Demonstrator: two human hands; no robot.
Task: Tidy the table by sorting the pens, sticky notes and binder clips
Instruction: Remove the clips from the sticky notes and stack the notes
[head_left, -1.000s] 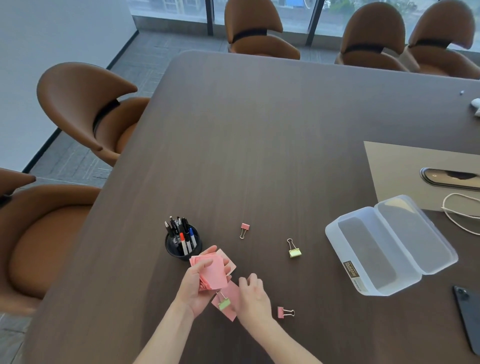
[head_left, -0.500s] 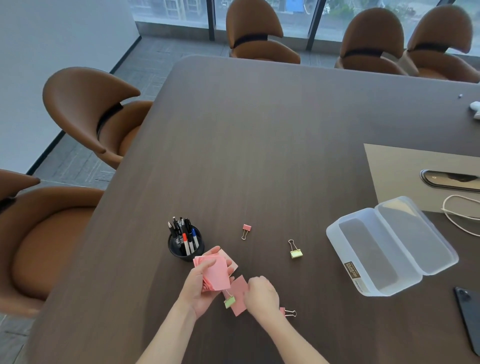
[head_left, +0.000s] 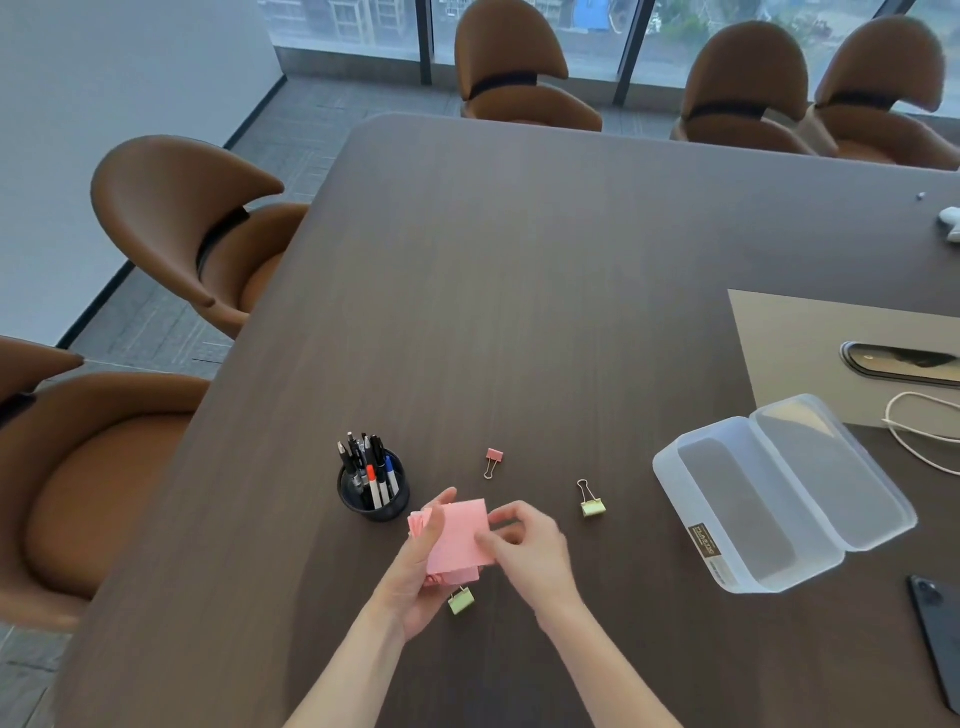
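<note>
Head view: our left hand (head_left: 415, 566) and right hand (head_left: 524, 545) fingers both pinch the pink sticky notes (head_left: 460, 535); a green binder clip (head_left: 461, 600) lies just below our fingers.

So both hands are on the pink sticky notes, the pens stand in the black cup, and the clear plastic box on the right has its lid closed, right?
Not quite. The head view shows the clear plastic box with its lid open. The rest holds: the left hand and right hand hold the pink sticky notes, and the pens stand in the black cup.
</note>
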